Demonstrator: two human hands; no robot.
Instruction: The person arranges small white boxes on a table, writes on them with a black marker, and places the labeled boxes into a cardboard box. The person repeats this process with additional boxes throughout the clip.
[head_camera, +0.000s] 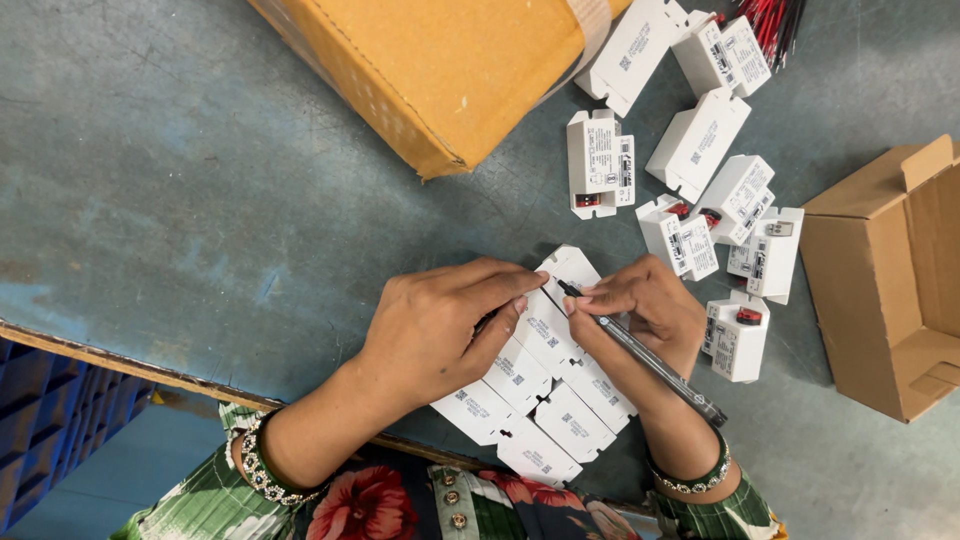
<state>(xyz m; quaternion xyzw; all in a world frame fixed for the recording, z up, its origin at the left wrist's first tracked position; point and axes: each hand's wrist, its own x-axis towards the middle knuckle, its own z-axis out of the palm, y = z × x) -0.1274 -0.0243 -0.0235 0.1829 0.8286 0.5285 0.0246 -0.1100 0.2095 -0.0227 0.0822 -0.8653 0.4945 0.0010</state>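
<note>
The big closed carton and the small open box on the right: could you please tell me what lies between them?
In the head view, loose white modules lie scattered on the table between the closed carton and the open box.

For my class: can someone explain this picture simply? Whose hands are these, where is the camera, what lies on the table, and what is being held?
The one picture comes from a camera worn on a person's head, looking down at their own two bare hands. The right hand holds a dark pen, its tip on a row of small white plastic units. The left hand presses on that row. On the worn blue-grey table lie more loose white units, a big closed cardboard box, a small open carton and red wires.
</note>
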